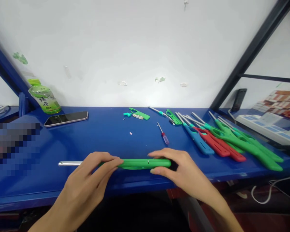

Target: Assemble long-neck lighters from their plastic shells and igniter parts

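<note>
A green long-nosed lighter [137, 163] lies crosswise near the front of the blue table, seen edge-on, its silver tube pointing left. My left hand [89, 177] is closed on its front part, fingertips pressed together on the green body and hiding the joint to the tube. At the right end, my right hand [183, 169] has its thumb along the near side and its fingers along the far side of the handle. Beyond my hands lies a small screwdriver [163, 134] with a clear purple-red handle.
Several blue, red and green lighters [222, 140] lie at right. Behind are an opened lighter's green shell [141, 113], a metal tube [156, 110] and another green shell half [174, 117]. A phone [66, 118] and a green tea bottle [45, 98] are at left.
</note>
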The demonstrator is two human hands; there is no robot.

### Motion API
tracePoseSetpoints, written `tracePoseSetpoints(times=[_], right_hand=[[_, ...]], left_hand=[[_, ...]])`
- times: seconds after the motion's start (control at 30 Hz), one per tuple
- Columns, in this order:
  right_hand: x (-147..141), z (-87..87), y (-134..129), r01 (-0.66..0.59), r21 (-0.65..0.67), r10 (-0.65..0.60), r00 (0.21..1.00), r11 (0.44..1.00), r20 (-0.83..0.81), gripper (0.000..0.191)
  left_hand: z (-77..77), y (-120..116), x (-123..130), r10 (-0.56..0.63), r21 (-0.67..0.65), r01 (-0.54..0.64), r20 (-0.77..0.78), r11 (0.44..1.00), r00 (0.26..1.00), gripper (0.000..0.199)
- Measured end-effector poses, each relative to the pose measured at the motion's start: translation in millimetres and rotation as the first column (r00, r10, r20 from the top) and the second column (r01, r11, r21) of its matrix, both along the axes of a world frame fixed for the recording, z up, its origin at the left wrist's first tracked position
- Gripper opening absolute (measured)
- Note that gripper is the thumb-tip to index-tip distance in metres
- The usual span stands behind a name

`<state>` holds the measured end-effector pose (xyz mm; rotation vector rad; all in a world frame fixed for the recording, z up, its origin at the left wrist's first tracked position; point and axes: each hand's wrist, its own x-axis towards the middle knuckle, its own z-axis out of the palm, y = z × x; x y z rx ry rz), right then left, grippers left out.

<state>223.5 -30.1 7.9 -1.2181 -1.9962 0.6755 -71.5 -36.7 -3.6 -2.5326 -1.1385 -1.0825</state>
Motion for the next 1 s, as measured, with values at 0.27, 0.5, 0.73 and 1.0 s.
tracePoseSetpoints(times=[0.27,0.5,0.73,1.0], right_hand=[[0.3,-10.3,-5.4,-0.047,0.253,0.051,0.999,0.966,-0.011,0.017],[-0.7,-12.4,-7.4,-0.048,0.366,0.042,0.999,0.929,0.023,0.018],[-1.4,-18.2,-7.3,-0.062,0.480,0.053,0.998,0.875,0.032,0.036],[2.5,-1.8,-13.1,0.078,0.167,-0.075,0.997,0.983,-0.027,0.068]], left_hand=[[-17.9,4.2,-11.2,-0.020,-0.008,0.019,-0.089,1.000,0.996,0.064],[-5.6,2.4,-1.1,0.001,-0.050,-0.004,-0.058,0.999,0.998,0.040],[-1.8,1.6,7.5,-0.031,-0.023,0.027,-0.174,0.999,0.984,0.048],[1.7,-1.4,-5.5,0.028,0.181,0.007,-0.187,0.983,0.982,0.060]])
